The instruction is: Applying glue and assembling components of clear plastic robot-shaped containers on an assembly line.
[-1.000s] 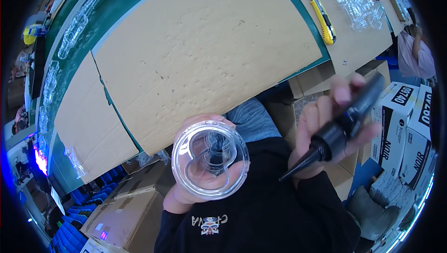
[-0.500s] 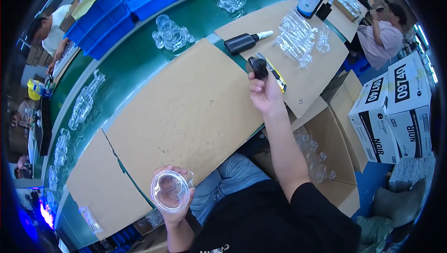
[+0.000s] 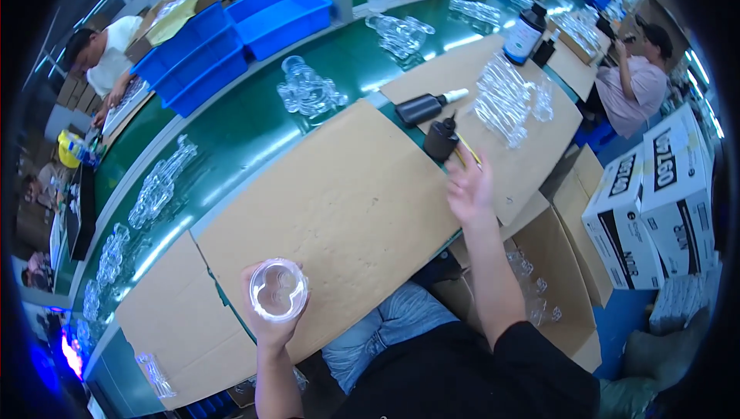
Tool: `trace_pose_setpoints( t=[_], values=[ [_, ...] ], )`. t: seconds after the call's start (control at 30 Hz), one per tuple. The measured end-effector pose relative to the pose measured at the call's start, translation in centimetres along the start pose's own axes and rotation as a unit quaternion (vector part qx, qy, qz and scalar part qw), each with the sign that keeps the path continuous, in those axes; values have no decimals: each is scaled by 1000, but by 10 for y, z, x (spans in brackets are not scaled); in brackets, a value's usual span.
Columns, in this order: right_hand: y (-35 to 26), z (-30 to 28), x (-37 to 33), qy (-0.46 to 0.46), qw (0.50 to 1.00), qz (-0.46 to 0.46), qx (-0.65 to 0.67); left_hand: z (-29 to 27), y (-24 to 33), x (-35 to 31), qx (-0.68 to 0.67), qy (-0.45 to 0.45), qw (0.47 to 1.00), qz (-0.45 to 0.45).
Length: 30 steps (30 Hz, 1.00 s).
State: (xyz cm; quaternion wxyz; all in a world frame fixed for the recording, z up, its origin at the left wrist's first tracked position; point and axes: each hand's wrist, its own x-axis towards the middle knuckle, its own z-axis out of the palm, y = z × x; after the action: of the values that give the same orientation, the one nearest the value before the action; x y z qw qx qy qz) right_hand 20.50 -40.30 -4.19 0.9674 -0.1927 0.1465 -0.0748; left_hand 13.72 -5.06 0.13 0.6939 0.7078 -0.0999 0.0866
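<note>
My left hand [image 3: 270, 319] holds a clear round plastic part [image 3: 278, 289] near the front edge of a brown cardboard sheet [image 3: 339, 203]. My right hand [image 3: 469, 184] is open, fingers spread, just below a black squeeze bottle [image 3: 441, 137] that stands upright on the cardboard. The hand does not touch the bottle. A second black bottle with a white tip [image 3: 425, 107] lies on its side a little farther back. A yellow utility knife [image 3: 466, 153] lies beside my right hand.
Piles of clear plastic parts [image 3: 509, 99] [image 3: 308, 91] lie on the green belt [image 3: 231, 141]. Blue bins [image 3: 231, 33] stand at the back. White cartons [image 3: 655, 195] and an open cardboard box [image 3: 555, 265] are at my right. Other people sit at the far left and far right.
My right hand has set the black bottle upright on the cardboard and let go of it. My left hand still holds the clear round part, now lower left.
</note>
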Motion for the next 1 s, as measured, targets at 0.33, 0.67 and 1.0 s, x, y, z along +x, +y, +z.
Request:
trace_pose_setpoints(
  t=[0.33, 0.67, 1.0],
  values=[
    [69, 70, -36, -82, 905, -118, -399, -34, -36, 25, -37, 8, 995, -97],
    [170, 203, 319, -72, 374, -109, -918, -31, -73, 33, -73, -28, 996, 50],
    [114, 238, 174, -257, 904, 83, -331, -29, -45, 31, 29, 100, 994, -43]
  ],
)
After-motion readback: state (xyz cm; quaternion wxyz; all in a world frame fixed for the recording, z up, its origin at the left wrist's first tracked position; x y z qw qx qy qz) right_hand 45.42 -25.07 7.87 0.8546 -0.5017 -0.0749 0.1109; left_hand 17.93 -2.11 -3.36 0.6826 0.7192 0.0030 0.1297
